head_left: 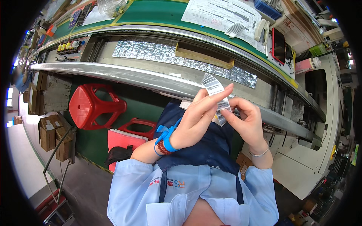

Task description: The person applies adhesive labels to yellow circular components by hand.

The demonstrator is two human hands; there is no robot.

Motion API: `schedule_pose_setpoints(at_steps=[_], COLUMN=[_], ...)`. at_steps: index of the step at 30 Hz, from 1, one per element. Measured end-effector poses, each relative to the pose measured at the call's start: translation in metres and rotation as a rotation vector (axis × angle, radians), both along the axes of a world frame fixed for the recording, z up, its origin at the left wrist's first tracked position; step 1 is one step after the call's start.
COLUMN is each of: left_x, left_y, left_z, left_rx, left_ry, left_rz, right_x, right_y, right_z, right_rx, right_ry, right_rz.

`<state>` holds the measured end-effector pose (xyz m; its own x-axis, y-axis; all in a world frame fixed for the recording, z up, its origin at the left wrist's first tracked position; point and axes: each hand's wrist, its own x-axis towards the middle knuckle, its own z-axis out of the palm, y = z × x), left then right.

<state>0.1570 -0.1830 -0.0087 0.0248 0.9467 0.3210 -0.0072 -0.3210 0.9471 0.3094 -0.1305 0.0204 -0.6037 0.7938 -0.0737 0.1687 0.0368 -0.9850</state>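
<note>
A white strip of printed barcode labels runs between my two hands in front of my chest; its upper end curls out above the fingers. My left hand is closed on the strip, with long fingers laid across it; its thumb is hidden. Lower on the strip, my right hand pinches the labels between thumb and bent forefinger. A blue wrist strap and a red bead bracelet circle my left wrist. A thin silver bangle is on my right wrist.
Ahead runs a metal-railed conveyor with a foil-like silver sheet and a long tan tray. Beyond lie printed papers and a red-edged phone. Red stools and cardboard boxes stand left; a pale machine stands right.
</note>
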Motion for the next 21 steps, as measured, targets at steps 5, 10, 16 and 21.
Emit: schedule_pose_setpoints(at_steps=[5,10,16,21], left_x=[-0.003,0.016,0.003,0.014], left_y=[0.003,-0.001,0.006,0.006], left_z=[0.001,-0.003,-0.008,-0.007], left_rx=[-0.023,-0.094,-0.425,-0.245], left_ry=[0.082,-0.421,-0.617,-0.734], left_rz=[-0.05,0.126,0.123,0.17], right_x=[0.001,-0.001,0.004,0.002], right_y=[0.0,-0.002,-0.001,-0.002], right_z=[-0.009,-0.005,-0.008,-0.009], right_rx=[-0.015,-0.04,-0.008,0.017], right_ry=[0.057,0.098,0.051,0.037], right_rz=[-0.067,-0.115,-0.08,-0.067])
